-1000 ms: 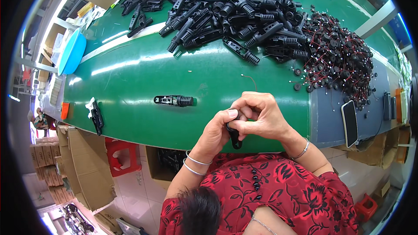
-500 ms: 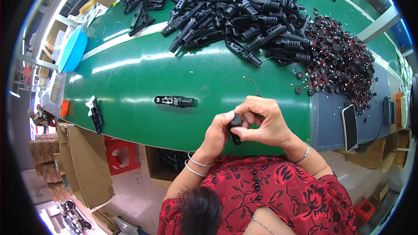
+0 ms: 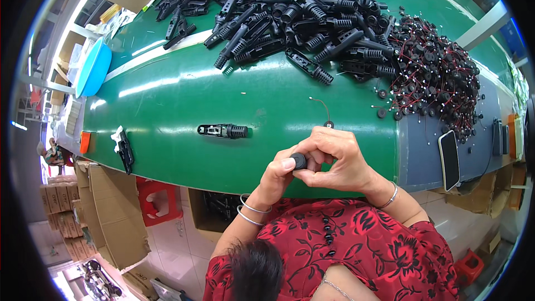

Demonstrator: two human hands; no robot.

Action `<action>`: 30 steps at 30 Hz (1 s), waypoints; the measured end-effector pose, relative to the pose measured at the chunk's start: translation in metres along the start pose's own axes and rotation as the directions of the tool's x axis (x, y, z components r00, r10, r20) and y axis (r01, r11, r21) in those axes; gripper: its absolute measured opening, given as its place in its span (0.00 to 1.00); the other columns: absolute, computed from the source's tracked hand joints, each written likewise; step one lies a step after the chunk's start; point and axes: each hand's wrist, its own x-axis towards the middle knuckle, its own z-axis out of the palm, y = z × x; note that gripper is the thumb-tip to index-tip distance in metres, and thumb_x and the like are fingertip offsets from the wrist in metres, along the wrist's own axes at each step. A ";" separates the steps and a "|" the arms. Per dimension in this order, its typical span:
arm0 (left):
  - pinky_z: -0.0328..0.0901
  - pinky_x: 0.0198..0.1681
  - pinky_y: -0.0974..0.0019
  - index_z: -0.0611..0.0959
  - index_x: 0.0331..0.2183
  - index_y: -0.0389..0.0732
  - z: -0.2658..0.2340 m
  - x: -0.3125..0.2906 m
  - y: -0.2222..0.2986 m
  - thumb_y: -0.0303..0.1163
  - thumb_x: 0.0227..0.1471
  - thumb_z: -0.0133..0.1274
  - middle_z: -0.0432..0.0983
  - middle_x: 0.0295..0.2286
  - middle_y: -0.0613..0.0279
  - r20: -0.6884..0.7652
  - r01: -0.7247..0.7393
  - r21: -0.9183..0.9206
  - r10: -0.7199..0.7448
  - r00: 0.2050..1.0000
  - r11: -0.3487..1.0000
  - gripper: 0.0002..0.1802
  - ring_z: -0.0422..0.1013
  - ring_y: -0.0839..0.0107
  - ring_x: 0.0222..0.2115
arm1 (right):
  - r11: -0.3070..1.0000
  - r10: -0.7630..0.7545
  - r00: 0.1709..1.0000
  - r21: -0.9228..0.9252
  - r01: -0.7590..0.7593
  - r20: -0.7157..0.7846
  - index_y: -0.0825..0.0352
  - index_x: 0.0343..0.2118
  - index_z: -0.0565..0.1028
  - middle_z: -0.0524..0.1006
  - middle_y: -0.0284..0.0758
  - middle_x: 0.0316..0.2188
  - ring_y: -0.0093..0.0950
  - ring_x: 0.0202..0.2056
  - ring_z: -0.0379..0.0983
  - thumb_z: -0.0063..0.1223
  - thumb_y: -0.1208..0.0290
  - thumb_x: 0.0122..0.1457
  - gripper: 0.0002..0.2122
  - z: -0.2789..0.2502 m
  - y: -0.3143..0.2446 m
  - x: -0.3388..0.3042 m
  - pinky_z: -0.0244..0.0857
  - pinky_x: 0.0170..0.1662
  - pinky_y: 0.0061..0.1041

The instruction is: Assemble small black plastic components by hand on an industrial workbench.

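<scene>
Both hands meet at the near edge of a green table (image 3: pixel 184 95), pinching 1 small round black part (image 3: pixel 300 161) between them. The left hand (image 3: pixel 277 175) presses its thumb against the part; the right hand (image 3: pixel 337 159) curls over it, fingers closed around the piece. A lone black housing (image 3: pixel 223 131) lies on the table left of the hands. Beyond, a heap of black housings (image 3: pixel 290 11) sits beside a pile of wired discs (image 3: pixel 434 78). A phone (image 3: pixel 449 159) rests at right.

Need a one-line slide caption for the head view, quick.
Both hands, left and right, pinch a small black round part over a green belt.
</scene>
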 end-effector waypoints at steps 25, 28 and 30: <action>0.60 0.46 0.57 0.83 0.35 0.36 0.009 -0.005 0.009 0.45 0.63 0.49 0.75 0.28 0.59 0.095 -0.309 0.507 0.304 0.948 0.805 0.20 0.69 0.61 0.30 | 0.977 -0.201 0.979 -0.067 0.202 0.011 0.64 0.38 0.81 0.75 0.29 0.23 0.24 0.23 0.71 0.75 0.81 0.44 0.17 0.005 0.006 -0.019 0.64 0.25 0.25; 0.60 0.46 0.57 0.84 0.34 0.37 0.014 -0.012 0.012 0.42 0.67 0.47 0.74 0.26 0.61 0.049 -0.236 0.545 0.250 0.967 0.804 0.19 0.67 0.62 0.28 | 0.976 -0.209 0.978 -0.062 0.208 -0.006 0.65 0.39 0.82 0.71 0.29 0.22 0.23 0.22 0.68 0.76 0.80 0.45 0.17 0.011 0.005 -0.022 0.60 0.25 0.25; 0.60 0.46 0.57 0.82 0.31 0.39 0.016 -0.017 0.017 0.38 0.67 0.46 0.73 0.24 0.62 0.040 -0.267 0.597 0.304 0.952 0.756 0.17 0.67 0.61 0.27 | 0.984 -0.179 0.984 -0.019 0.179 0.012 0.65 0.40 0.82 0.72 0.29 0.23 0.23 0.23 0.69 0.77 0.80 0.47 0.17 0.014 0.004 -0.024 0.62 0.26 0.25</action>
